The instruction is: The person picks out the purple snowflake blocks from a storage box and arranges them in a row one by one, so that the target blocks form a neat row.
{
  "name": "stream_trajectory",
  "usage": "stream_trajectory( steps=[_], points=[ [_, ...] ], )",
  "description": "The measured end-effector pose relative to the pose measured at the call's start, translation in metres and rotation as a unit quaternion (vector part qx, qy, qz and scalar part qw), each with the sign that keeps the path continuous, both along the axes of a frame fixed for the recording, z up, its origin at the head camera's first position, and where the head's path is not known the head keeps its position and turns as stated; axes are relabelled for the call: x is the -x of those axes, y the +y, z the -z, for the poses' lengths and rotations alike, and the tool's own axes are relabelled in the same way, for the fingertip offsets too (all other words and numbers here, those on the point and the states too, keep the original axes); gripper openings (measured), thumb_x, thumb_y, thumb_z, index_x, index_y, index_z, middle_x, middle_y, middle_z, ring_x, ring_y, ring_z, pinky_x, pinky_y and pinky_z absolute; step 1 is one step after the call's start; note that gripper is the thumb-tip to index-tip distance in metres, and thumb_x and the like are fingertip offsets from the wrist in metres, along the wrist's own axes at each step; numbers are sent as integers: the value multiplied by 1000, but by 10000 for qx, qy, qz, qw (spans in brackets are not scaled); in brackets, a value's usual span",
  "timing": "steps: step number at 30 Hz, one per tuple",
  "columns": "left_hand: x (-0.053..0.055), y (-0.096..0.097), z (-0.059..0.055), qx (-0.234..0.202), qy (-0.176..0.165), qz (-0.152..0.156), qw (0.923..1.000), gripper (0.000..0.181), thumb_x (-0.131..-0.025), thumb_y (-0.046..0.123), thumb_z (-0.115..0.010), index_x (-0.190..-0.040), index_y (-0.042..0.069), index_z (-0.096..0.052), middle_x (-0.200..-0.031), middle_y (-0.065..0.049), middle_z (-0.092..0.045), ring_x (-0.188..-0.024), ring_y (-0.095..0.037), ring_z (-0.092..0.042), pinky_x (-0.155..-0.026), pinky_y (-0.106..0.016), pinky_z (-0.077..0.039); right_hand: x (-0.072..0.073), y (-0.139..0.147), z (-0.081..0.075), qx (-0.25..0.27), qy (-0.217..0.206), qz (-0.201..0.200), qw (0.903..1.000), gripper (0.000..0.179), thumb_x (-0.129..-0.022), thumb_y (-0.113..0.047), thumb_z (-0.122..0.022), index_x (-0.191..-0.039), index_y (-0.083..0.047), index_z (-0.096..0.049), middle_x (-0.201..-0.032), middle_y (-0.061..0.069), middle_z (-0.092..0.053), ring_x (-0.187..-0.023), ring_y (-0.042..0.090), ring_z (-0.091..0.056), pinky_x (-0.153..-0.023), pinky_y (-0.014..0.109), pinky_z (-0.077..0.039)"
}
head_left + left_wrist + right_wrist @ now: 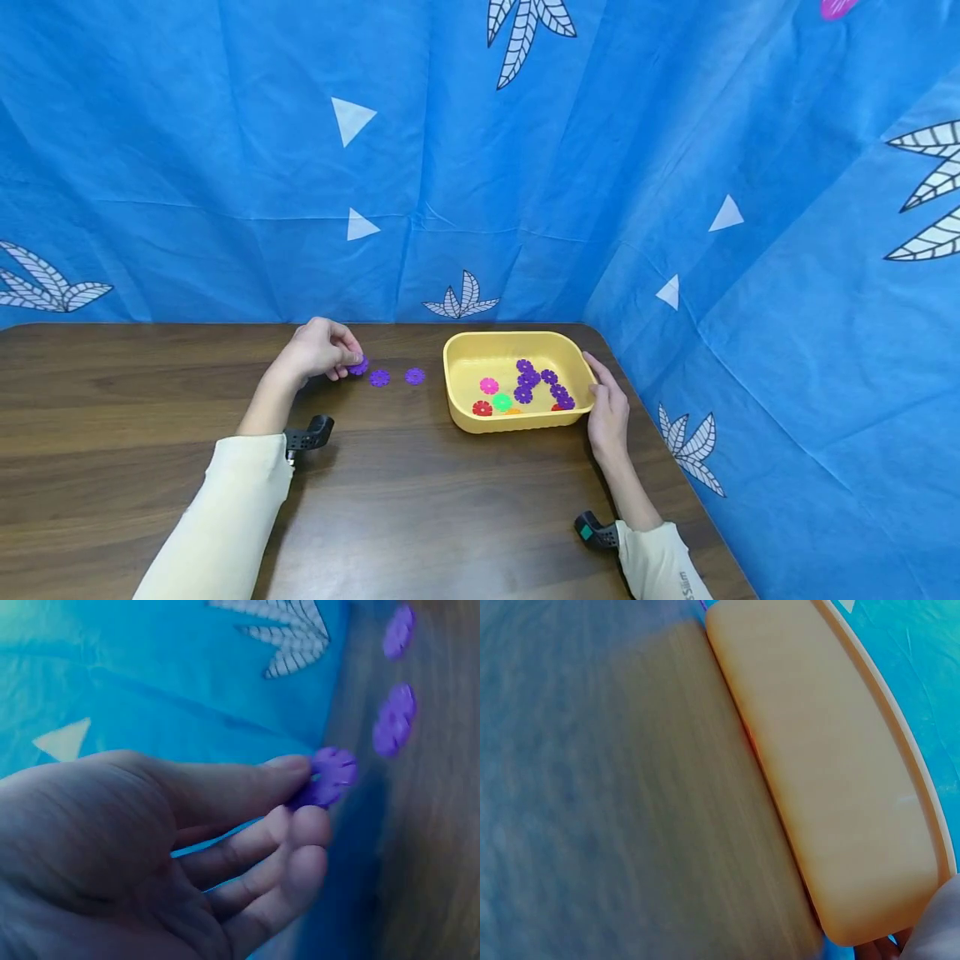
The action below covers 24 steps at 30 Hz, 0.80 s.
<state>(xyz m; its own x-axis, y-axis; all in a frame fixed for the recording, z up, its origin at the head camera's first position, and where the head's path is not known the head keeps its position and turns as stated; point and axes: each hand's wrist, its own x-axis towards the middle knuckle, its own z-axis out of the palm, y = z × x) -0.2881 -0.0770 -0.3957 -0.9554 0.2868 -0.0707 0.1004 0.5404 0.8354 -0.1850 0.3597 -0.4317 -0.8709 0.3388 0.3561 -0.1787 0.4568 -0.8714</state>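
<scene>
My left hand (318, 350) pinches a purple notched plastic disc (330, 777) between thumb and fingertips, near the back of the table. Two more purple notched discs (380, 378) (415, 377) lie flat on the wood to its right. In the head view my right hand (609, 408) grips the right end of a yellow plastic tub (491, 423), thumb at the rim and fingers along the outer wall. Inside the tub are several purple discs (523, 394), a pink disc (489, 386), a green one (502, 402) and a red one (482, 408).
The brown wooden table (420, 500) meets a blue patterned curtain (285, 167) at its back and right edges. The tub stands near the table's back right corner. A black wrist camera (309, 434) sits on my left forearm, another black camera (595, 530) on the right.
</scene>
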Motion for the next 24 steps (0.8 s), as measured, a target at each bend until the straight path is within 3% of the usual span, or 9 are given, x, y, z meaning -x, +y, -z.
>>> stream_trajectory(
  steps=[6,12,19,24],
  points=[
    [3,-10,9,525,-259,-135,9982,5,-88,2,-78,-86,-2,-75,-63,-3,-68,-57,-12,-64,-54,-28,-56,-4,-3,-6,-58,10,-71,10000,51,-103,3,-36,-149,-2,-57,-155,16,-56,-148,30,-48,-122,51,-36],
    [4,-11,11,645,-274,-350,9969,9,-82,-1,-82,-84,-2,-73,-64,-3,-66,-60,-13,-62,-56,-27,-57,-3,-3,-3,-27,110,-66,9999,50,-103,3,-36,-149,-2,-57,-155,16,-56,-149,31,-47,-123,53,-35],
    [5,-13,12,621,-245,-342,9972,9,-84,2,-82,-85,-1,-74,-64,-2,-66,-60,-12,-62,-57,-27,-57,-4,-4,-4,-8,96,-33,9999,50,-104,3,-37,-149,-2,-58,-155,16,-56,-148,31,-47,-124,53,-34],
    [4,-14,13,637,16,-638,9959,16,-93,13,-78,-88,-2,-74,-62,-3,-66,-55,-12,-62,-54,-28,-54,-4,-5,-5,17,32,-44,10000,50,-104,2,-36,-149,-2,-57,-156,17,-55,-150,33,-45,-125,53,-33]
  ],
)
